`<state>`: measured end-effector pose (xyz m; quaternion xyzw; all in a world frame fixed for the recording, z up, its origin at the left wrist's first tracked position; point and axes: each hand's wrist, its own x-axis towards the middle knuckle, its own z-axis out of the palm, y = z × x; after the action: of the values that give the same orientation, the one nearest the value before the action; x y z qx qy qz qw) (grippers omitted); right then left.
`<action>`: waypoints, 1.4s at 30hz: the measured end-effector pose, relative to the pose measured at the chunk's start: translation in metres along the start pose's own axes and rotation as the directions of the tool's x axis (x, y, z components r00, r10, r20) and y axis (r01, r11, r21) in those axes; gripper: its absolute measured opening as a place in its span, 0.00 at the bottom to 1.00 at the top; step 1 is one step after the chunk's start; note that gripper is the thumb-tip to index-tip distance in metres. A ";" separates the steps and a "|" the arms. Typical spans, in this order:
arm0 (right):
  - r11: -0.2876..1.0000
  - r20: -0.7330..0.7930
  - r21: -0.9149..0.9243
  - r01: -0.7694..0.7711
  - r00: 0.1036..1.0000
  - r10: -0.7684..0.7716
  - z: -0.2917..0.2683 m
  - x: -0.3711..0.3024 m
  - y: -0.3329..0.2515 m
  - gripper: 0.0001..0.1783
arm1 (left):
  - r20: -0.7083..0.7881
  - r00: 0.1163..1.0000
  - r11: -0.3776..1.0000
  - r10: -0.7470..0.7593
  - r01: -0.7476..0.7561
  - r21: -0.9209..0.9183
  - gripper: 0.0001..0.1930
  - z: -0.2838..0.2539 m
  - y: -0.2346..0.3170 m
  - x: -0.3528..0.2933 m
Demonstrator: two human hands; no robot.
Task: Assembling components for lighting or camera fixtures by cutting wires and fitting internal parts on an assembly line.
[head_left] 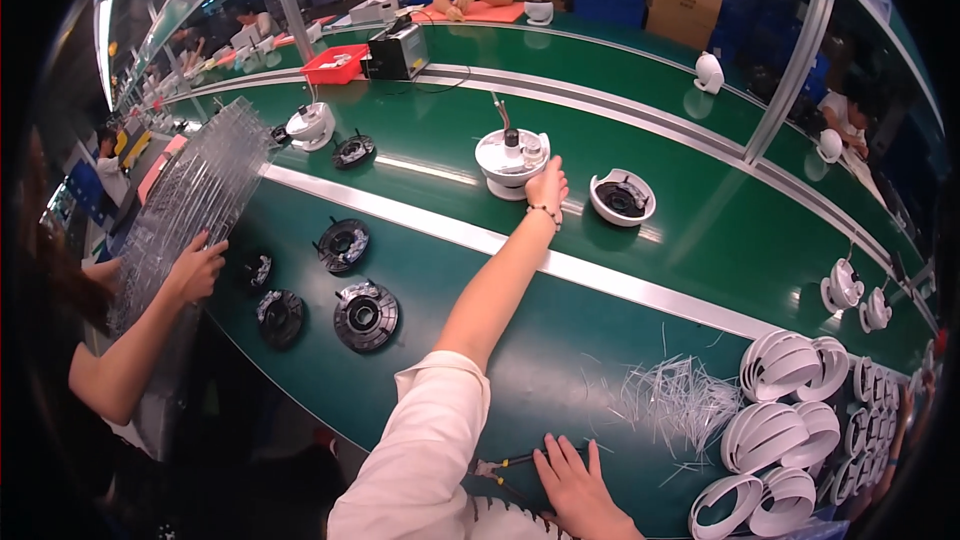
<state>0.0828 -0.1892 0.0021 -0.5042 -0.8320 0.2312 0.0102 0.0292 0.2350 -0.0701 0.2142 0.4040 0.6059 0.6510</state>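
My left hand (pixel 547 185), with a bracelet at the wrist, reaches far forward across the bench. Its fingers curl at the right side of a white round housing (pixel 505 162), which has a black cylinder and wires standing up from its top. To the right of that hand sits a white bowl-shaped cover (pixel 622 198) with a black part inside. Near the front edge, my right hand (pixel 582 492) lies flat with fingers spread, holding nothing. Just left of it is a pair of cutting pliers (pixel 490 469), partly hidden by my sleeve.
Thin clear strips (pixel 680 402) lie in a loose pile, beside several white rings (pixel 765 435). Black round parts (pixel 366 316) rest at left. A neighbour's hand (pixel 196 268) holds a bundle of clear plastic strips (pixel 195 205). Beyond stand a red tray (pixel 335 64) and a dark box (pixel 400 50).
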 end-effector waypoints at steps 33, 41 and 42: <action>0.995 -0.519 -0.079 -0.062 0.855 0.012 0.028 0.023 0.026 0.25 | 0.343 0.929 0.966 -0.137 0.050 0.253 0.25 -0.049 0.061 -0.117; 0.983 -0.513 -0.066 -0.174 0.851 0.116 0.026 0.007 0.032 0.27 | 0.448 0.871 0.918 -0.202 0.009 0.396 0.29 -0.040 0.053 -0.173; 0.980 -0.513 -0.046 -0.195 0.846 0.144 0.024 0.004 0.034 0.28 | 0.461 0.867 0.921 -0.191 -0.004 0.389 0.29 -0.040 0.053 -0.180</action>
<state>0.1031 -0.1816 -0.0335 -0.6186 -0.7623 0.0501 0.1837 -0.0241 0.0630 -0.0043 0.4614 0.3447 0.4096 0.7075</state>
